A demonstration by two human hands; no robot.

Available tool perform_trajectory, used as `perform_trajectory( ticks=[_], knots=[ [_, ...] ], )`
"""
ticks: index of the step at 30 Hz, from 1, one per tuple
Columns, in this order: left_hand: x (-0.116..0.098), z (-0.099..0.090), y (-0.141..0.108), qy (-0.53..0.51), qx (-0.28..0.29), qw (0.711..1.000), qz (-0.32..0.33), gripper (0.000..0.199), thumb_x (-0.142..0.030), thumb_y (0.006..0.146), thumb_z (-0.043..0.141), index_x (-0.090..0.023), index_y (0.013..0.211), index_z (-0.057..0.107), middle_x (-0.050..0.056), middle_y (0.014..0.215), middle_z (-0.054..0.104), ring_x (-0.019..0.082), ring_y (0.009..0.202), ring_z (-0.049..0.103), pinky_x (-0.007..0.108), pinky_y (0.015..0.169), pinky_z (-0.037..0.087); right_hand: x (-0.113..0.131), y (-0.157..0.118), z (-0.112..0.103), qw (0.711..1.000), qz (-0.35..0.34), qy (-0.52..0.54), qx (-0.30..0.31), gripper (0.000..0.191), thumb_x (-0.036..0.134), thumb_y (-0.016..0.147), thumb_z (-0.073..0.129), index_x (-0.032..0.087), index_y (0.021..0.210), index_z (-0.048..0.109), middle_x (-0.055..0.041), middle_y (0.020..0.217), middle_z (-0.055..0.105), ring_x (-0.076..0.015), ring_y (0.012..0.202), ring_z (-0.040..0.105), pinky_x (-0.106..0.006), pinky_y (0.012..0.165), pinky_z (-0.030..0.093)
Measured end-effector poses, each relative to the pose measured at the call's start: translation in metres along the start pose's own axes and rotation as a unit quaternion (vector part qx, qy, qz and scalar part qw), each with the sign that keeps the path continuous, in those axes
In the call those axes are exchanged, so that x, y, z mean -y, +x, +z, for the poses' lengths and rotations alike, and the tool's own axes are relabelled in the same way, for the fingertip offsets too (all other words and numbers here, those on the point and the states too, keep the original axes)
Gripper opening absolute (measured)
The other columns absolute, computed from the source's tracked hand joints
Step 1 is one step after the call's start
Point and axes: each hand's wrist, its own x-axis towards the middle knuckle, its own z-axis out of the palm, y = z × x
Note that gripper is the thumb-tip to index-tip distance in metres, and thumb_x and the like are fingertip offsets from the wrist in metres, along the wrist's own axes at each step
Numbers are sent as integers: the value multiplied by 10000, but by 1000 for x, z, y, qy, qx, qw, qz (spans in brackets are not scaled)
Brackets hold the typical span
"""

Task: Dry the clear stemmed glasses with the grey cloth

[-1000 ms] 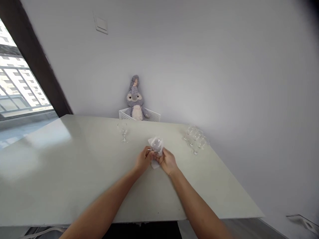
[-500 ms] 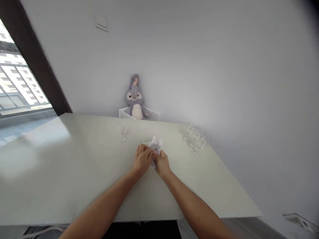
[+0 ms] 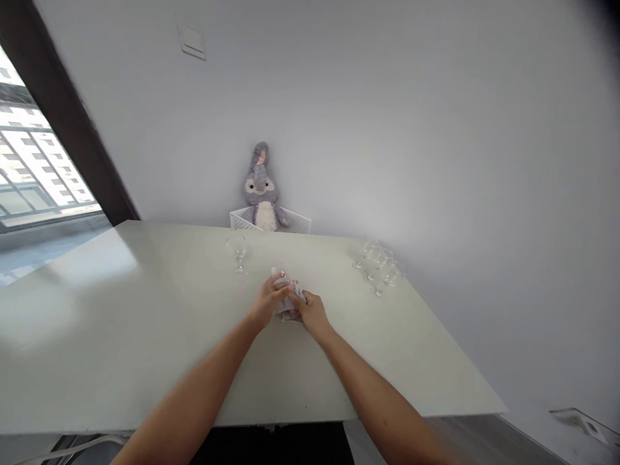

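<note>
Over the middle of the pale table, a clear stemmed glass (image 3: 278, 274) is held tilted between both hands, its rim toward the upper left. My left hand (image 3: 268, 301) wraps round the glass's left side. At its other end, my right hand (image 3: 312, 312) is closed on a whitish cloth (image 3: 287, 305) that lies around the glass. The hands and cloth hide the stem and base. Another stemmed glass (image 3: 239, 252) stands upright, apart from the hands, farther back and to the left.
Several clear stemmed glasses (image 3: 378, 261) stand close together near the table's (image 3: 159, 336) back right edge. Behind the table, a grey plush toy (image 3: 265, 205) sits in a white perforated basket (image 3: 299, 224) against the wall.
The held glass has tipped from nearly upright to leaning left. My left hand has moved slightly left and now wraps round the glass. The cloth covers more of it.
</note>
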Motion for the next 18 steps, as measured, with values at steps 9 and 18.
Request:
perform_trajectory(
  ticks=[9, 18],
  knots=[
    [11, -14, 14, 51, -119, 991, 46, 578, -316, 564, 732, -162, 1056, 473, 111, 966, 636, 183, 806, 622, 314, 723, 473, 2, -15, 4, 875, -253, -412, -9, 297, 220, 832, 387, 179, 1091, 526, -113, 1138, 558, -223, 1022, 514, -348, 839, 382],
    [-4, -20, 12, 13, -194, 978, 76, 503, -249, 589, 732, -196, 1012, 466, 96, 1038, 607, 160, 778, 630, 316, 735, 489, 8, -21, 4, 835, -308, -446, 89, 313, 346, 812, 465, 246, 1097, 548, -63, 1247, 479, -216, 1055, 498, -362, 874, 389]
  ],
)
